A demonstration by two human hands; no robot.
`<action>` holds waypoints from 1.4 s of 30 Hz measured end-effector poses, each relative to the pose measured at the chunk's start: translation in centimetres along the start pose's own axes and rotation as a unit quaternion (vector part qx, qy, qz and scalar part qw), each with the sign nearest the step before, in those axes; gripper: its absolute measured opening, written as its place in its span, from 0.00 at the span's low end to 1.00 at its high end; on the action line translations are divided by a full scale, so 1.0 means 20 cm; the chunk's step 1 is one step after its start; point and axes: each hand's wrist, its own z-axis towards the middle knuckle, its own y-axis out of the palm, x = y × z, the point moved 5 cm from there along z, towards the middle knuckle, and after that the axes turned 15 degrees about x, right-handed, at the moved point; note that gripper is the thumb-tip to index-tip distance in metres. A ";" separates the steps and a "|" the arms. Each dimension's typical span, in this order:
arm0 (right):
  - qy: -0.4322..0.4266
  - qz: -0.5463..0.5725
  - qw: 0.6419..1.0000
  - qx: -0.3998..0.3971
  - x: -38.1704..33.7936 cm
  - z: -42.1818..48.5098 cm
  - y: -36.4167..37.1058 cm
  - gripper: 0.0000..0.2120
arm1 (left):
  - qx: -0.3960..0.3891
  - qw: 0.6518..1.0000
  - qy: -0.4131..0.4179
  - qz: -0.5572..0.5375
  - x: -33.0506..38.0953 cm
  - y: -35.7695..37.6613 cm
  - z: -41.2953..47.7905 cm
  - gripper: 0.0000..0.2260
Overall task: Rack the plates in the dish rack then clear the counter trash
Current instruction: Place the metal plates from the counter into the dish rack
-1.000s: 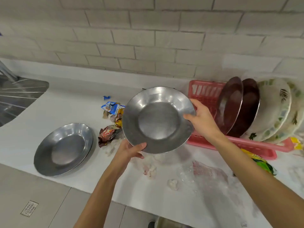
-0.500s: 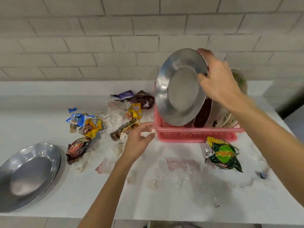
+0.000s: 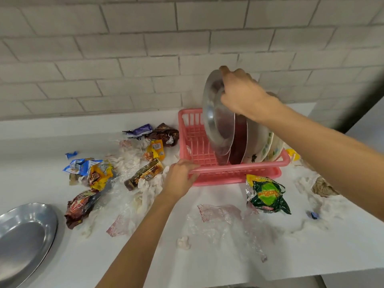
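Observation:
A pink dish rack (image 3: 228,173) stands on the white counter (image 3: 187,262) by the tiled wall. My right hand (image 3: 245,96) grips the top rim of a steel plate (image 3: 216,125), which stands on edge in the rack's slots, left of two dark plates (image 3: 241,140) and two patterned plates (image 3: 264,142). My left hand (image 3: 180,179) holds the rack's front left rim. A second steel plate (image 3: 22,240) lies flat at the counter's left front. Snack wrappers (image 3: 97,175) and crumpled tissue (image 3: 145,194) lie scattered left of the rack.
A green and yellow snack bag (image 3: 266,194) lies in front of the rack. Clear plastic film (image 3: 220,223) and tissue scraps spread across the counter's middle and right. A brown wad (image 3: 322,186) sits right of the rack. The counter's front edge runs along the bottom.
My right hand carried the steel plate from mid-air down into the rack, turning it on edge. My left hand let go of the plate and took hold of the rack's rim.

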 end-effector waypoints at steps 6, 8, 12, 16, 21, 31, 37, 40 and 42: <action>0.008 -0.061 0.995 -0.074 -0.05 0.06 0.20 0.19 | 0.001 1.000 -0.013 -0.026 -0.02 0.02 0.00 0.13; 0.002 -0.075 0.993 -0.088 -0.07 0.05 0.25 0.20 | -0.003 0.999 -0.017 -0.029 -0.03 0.03 0.00 0.13; -0.017 -0.098 0.990 -0.104 -0.10 0.02 0.32 0.18 | -0.003 0.999 -0.021 -0.036 -0.02 0.03 0.01 0.13; -0.017 -0.091 0.988 -0.121 -0.11 -0.01 0.37 0.15 | -0.003 0.999 -0.024 -0.039 -0.01 0.03 0.01 0.13; -0.004 -0.081 0.987 -0.140 -0.12 0.00 0.42 0.14 | 0.002 0.999 -0.029 -0.040 -0.02 0.02 0.01 0.13; -0.002 -0.095 0.982 -0.162 -0.11 0.02 0.43 0.13 | 0.002 0.998 -0.041 -0.048 -0.02 0.02 0.00 0.13; -0.027 -0.138 0.975 -0.169 -0.11 0.09 0.37 0.13 | -0.001 0.998 -0.048 -0.043 -0.02 0.02 0.00 0.14; -0.038 -0.148 0.974 -0.169 -0.12 0.10 0.36 0.12 | 0.002 0.998 -0.051 -0.043 -0.01 0.02 0.00 0.14; -0.039 -0.152 0.973 -0.169 -0.12 0.10 0.34 0.12 | 0.003 0.998 -0.051 -0.040 -0.01 0.02 0.00 0.14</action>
